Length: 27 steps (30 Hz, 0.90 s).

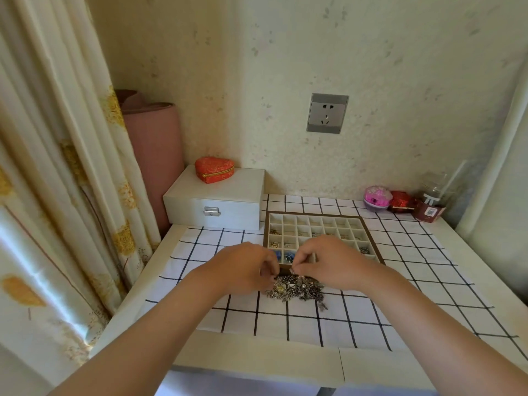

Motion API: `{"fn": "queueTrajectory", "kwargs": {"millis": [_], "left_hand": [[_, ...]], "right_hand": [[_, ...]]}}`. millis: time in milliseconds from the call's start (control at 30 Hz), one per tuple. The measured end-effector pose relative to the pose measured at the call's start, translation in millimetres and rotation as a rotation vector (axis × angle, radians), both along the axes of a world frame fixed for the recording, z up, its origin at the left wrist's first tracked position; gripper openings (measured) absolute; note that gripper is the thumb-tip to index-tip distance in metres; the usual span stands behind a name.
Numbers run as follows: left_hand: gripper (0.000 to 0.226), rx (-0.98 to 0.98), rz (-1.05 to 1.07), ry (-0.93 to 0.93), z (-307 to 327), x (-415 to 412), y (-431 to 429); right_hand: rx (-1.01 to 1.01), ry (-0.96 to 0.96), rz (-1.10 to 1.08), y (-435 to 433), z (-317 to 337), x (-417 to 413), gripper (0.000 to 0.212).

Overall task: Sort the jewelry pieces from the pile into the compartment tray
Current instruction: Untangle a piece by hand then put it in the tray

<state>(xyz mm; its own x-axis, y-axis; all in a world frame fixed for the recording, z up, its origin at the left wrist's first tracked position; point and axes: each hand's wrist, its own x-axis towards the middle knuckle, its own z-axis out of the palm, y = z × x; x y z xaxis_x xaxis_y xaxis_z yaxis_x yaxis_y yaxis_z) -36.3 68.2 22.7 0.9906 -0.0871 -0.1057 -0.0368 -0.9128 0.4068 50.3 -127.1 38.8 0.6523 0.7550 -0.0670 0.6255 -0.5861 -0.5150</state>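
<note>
A tangled pile of silver and gold jewelry (300, 290) lies on the checked cloth just in front of the compartment tray (368, 232). The tray has a brown rim and many cream cells; some hold small pieces, and blue beads (288, 256) sit in the near-left cells. My left hand (245, 267) rests at the pile's left edge with its fingertips curled into the pieces. My right hand (328, 261) hovers over the pile's far edge, thumb and finger pinched on a small silver piece (292, 270). Both hands hide the tray's near edge.
A white jewelry box (217, 201) with a red heart-shaped case (214, 169) on it stands at the back left. A pink ball-shaped case (377, 198), a red box (401, 202) and a glass bottle (434, 195) stand at the back right. A curtain hangs on the left.
</note>
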Motion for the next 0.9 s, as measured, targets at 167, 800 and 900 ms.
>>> {"fn": "queueTrajectory", "kwargs": {"millis": [167,800,900], "left_hand": [[0.022,-0.596,0.106,0.024,3,7,-6],[0.029,-0.905,0.188,-0.332,6,16,-29],[0.032,-0.946,0.168,-0.332,11,20,-29]], "right_hand": [[0.198,0.21,-0.075,-1,8,5,0.011],[0.361,0.534,-0.075,-13,14,12,0.019],[0.387,0.575,-0.066,-14,18,13,0.021]]}}
